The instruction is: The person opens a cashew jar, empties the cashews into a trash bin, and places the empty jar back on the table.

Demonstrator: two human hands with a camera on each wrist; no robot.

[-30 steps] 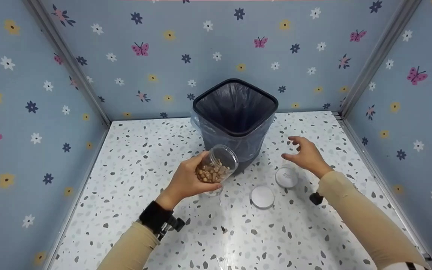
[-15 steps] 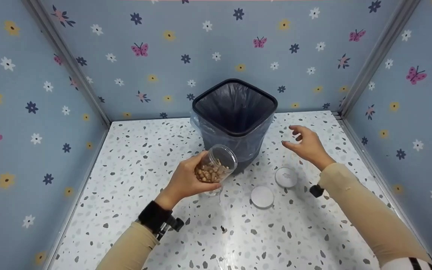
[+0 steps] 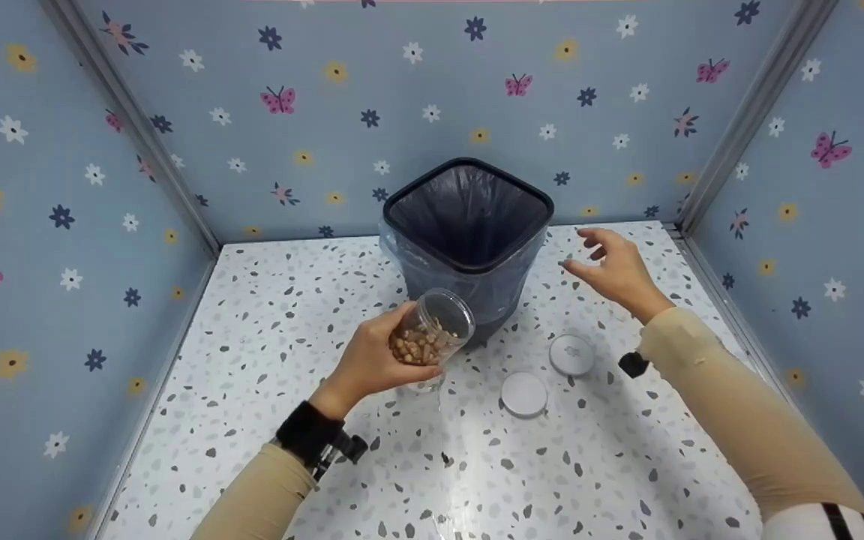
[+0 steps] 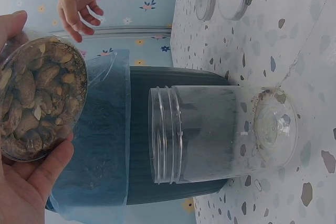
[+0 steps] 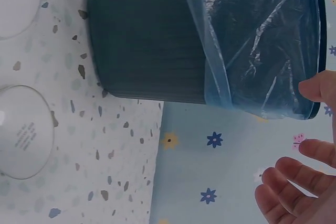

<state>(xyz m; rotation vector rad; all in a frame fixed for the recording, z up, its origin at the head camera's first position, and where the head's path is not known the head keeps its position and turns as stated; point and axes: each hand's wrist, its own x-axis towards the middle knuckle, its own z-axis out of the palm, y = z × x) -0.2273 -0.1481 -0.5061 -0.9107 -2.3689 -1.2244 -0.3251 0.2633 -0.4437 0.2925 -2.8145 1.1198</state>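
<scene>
My left hand (image 3: 372,352) grips a clear plastic jar (image 3: 451,306) partly filled with brown nuts (image 3: 418,346), probably peanuts; it tilts with its mouth up. Through its base the nuts show in the left wrist view. Below it, a second clear jar (image 4: 205,135) stands upright on the table with its mouth uncovered, mostly hidden in the head view. To the right of the trash bin (image 3: 469,292), my right hand (image 3: 616,270) is raised in the air, fingers loosely bent, holding nothing. The bin is dark, with a bluish plastic liner (image 5: 257,40).
Two round white lids, a nearer lid (image 3: 524,394) and a farther lid (image 3: 572,355), lie on the speckled table (image 3: 282,300) right of the jars. Floral panels (image 3: 312,135) enclose the table at the back and both sides.
My right hand has moved up and away, from near the lids to beside the bin. The left hand and its jar have stayed nearly still.
</scene>
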